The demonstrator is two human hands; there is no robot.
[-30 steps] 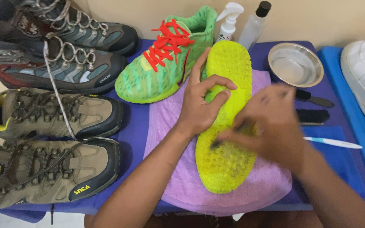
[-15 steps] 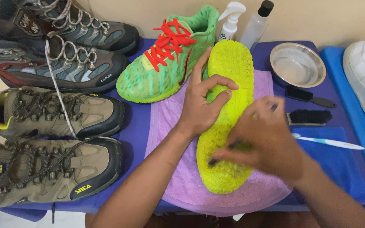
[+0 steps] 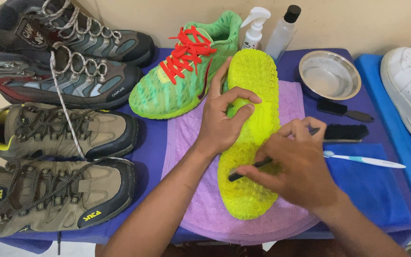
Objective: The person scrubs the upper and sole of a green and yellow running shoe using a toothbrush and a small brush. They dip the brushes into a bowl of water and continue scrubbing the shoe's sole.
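Blue cloth covers the table [image 3: 386,190], with a cream wall behind. On a lilac towel [image 3: 186,143] lies a neon-yellow shoe [image 3: 258,90], sole up. The left hand [image 3: 222,119] curls over its edge, gripping it. The right hand [image 3: 296,164] pinches a small dark brush [image 3: 248,169] pressed against the sole. A steel bowl [image 3: 329,74] near the wall holds clear water. Beside it stand a white spray bottle [image 3: 253,28] and a clear black-capped bottle [image 3: 280,33], its contents unclear. Two black brushes [image 3: 346,121] and a toothbrush [image 3: 365,160] lie just right of the towel. A green shoe with red laces [image 3: 181,76] sits beyond the towel.
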